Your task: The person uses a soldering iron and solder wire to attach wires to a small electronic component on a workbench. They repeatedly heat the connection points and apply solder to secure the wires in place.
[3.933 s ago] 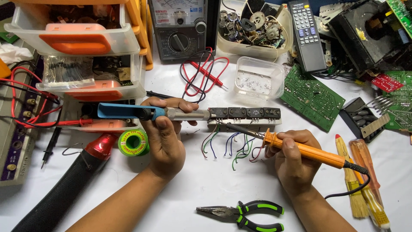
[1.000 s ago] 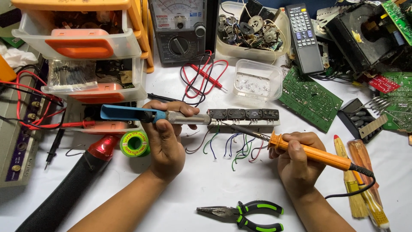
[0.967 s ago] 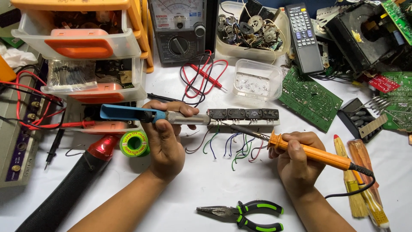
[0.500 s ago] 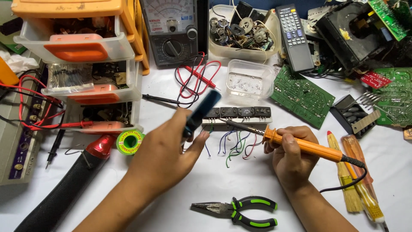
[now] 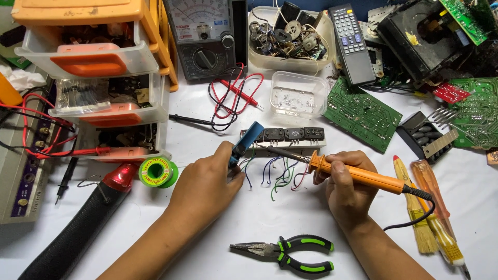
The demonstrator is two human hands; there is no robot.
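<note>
Fingers of your left hand [image 5: 207, 179] are closed around a blue desoldering pump [image 5: 247, 140], which tilts up and away from you with its far end over the left end of the transistor strip [image 5: 284, 140]. Your right hand [image 5: 348, 186] grips the orange handle of the soldering iron [image 5: 358, 175], fingers wrapped tight, and its metal tip lies across the strip near its middle. The strip sits on the white tabletop [image 5: 218, 233] between your hands, with loose coloured wires [image 5: 277, 173] trailing from it toward you. Green-handled pliers [image 5: 290, 251] lie near you, between your forearms. A green solder spool [image 5: 158, 172] rests just left of your left hand, and a clear plastic tub [image 5: 300, 96] stands beyond the strip, beside a green circuit board [image 5: 363, 114].
</note>
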